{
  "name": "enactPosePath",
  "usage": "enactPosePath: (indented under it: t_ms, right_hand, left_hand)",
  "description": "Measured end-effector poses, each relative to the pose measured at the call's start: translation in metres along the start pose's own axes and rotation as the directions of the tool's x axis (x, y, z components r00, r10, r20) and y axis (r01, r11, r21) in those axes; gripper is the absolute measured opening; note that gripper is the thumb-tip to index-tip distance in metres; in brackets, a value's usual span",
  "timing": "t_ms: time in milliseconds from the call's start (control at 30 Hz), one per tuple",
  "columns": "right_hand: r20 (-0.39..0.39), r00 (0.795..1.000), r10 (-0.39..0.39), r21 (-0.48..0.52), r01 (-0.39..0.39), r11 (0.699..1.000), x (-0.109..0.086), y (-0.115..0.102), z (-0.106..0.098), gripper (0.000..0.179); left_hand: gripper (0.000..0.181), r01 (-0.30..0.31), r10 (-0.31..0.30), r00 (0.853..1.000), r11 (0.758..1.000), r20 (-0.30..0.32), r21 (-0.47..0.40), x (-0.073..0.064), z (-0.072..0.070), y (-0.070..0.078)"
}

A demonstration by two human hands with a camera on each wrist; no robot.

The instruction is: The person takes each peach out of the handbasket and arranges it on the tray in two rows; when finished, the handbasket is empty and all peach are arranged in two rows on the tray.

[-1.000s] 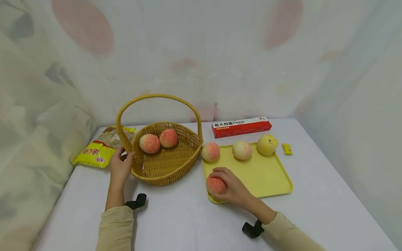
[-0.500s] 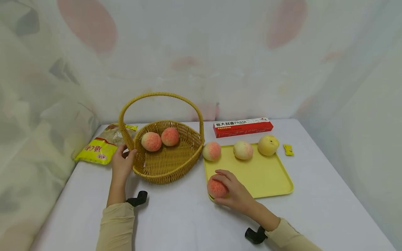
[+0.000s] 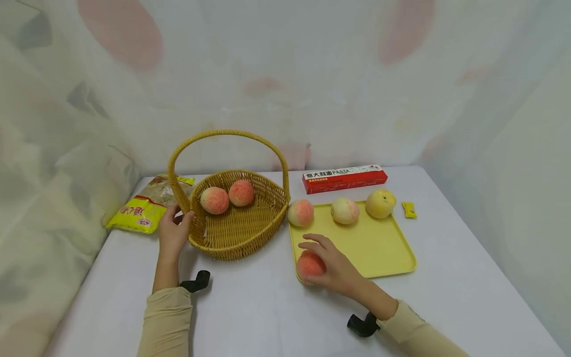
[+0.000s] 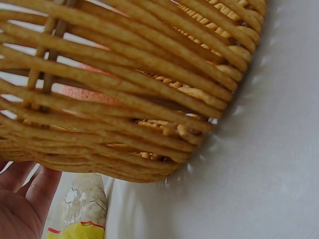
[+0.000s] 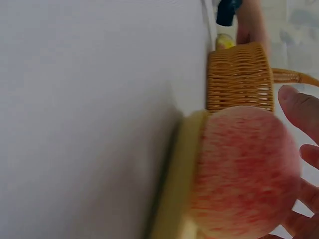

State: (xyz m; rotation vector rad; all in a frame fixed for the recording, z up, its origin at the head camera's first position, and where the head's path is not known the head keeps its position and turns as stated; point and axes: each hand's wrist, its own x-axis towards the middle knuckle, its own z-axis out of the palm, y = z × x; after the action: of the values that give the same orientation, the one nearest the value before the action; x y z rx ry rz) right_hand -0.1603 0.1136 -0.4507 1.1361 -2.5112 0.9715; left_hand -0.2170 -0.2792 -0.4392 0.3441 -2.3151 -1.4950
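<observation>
My left hand point(image 3: 173, 232) grips the left end of a yellow wicker basket point(image 3: 241, 243), at the base of its tall arched handle. In the left wrist view, fingers point(image 4: 42, 186) lie against the basket's woven rim. Two pink peaches point(image 3: 215, 200) sit inside. My right hand point(image 3: 334, 267) is around a red-pink peach point(image 3: 311, 266) at the near left corner of a yellow tray point(image 3: 379, 248). The right wrist view shows that peach resting on the tray, the upper fingers spread and apart from it.
Along the tray's far edge sit two pale pink peaches point(image 3: 301, 213) and a yellow one point(image 3: 380, 203). Behind stands a red pasta box point(image 3: 345, 180). A small yellow packet point(image 3: 408, 209) lies right of the tray, and a yellow food bag point(image 3: 138, 213) left of the basket.
My right hand's fingers have loosened and lifted from the peach, which stays at the tray's near left corner. The left hand keeps its grip on the basket.
</observation>
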Motion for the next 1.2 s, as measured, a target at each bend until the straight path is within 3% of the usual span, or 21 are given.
enactPosePath:
  t_ms: [267, 467, 567, 667, 800, 933, 1033, 1200]
  right_hand:
    - [-0.091, 0.995, -0.043, 0.188, 0.06, 0.98, 0.043, -0.024, -0.015, 0.06]
    - [-0.169, 0.985, -0.034, 0.25, 0.076, 0.965, 0.075, -0.057, -0.023, 0.058]
    - [-0.21, 0.977, -0.039, 0.274, 0.097, 0.957, 0.094, -0.074, -0.019, 0.059]
    - [-0.222, 0.975, 0.007, 0.314, 0.065, 0.947, 0.117, -0.085, -0.005, 0.058]
    - [-0.177, 0.976, 0.127, 0.404, -0.046, 0.914, 0.153, -0.091, 0.02, 0.055]
    - [-0.074, 0.967, 0.245, 0.474, -0.182, 0.861, 0.188, -0.089, 0.045, 0.053]
    - [-0.013, 0.96, 0.281, 0.467, -0.243, 0.85, 0.213, -0.083, 0.06, 0.054]
    - [0.072, 0.944, 0.322, 0.394, -0.323, 0.861, 0.249, -0.069, 0.073, 0.054]
  left_hand:
    - [0.043, 0.011, -0.011, 1.0, 1.0, -0.002, -0.008, -0.001, -0.001, 0.0]
    - [0.042, 0.012, -0.012, 1.0, 1.0, -0.013, -0.024, 0.001, -0.002, -0.005]
    - [0.041, -0.006, 0.005, 1.0, 0.999, -0.018, -0.034, 0.002, 0.0, -0.006]
    - [0.041, -0.022, 0.021, 1.0, 0.999, -0.024, -0.047, 0.002, 0.002, -0.006]
    - [0.041, -0.031, 0.029, 0.999, 0.996, -0.026, -0.078, 0.002, 0.003, -0.008]
    - [0.041, -0.025, 0.023, 1.0, 0.994, -0.017, -0.107, -0.003, 0.002, -0.01]
    - [0.04, -0.035, 0.033, 0.999, 0.993, -0.019, -0.116, -0.004, 0.002, -0.01]
    - [0.037, -0.074, 0.072, 0.997, 0.991, -0.023, -0.112, -0.001, 0.001, -0.007]
